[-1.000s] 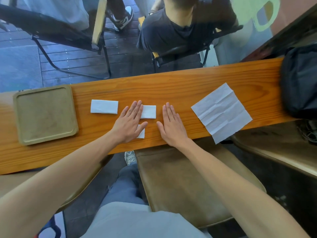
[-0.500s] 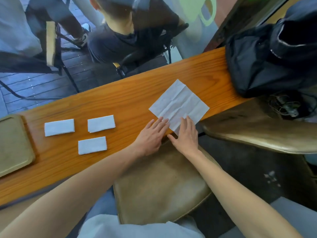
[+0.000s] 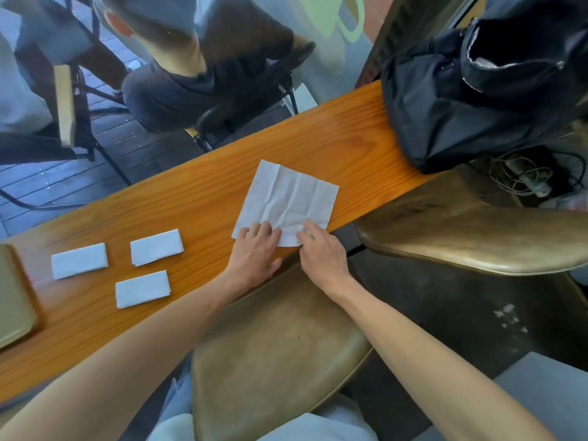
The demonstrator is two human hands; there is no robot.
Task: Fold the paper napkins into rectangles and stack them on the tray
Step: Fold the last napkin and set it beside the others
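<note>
An unfolded white napkin, creased, lies flat on the wooden counter. My left hand rests with curled fingers on its near left corner. My right hand pinches its near edge, which is slightly rumpled and lifted between the hands. Three folded rectangular napkins lie apart to the left: one far left, one further back, one near the front edge. The olive tray shows partly at the left border, with nothing seen on it.
A black bag sits on the counter's right end. Two olive stool seats, one below me and one to the right, stand under the counter's front edge. Behind the glass a person sits on a chair.
Both hands left the folded napkins and moved right to the unfolded napkin. They now hold its near edge, and the sheet has turned and slid slightly left.
</note>
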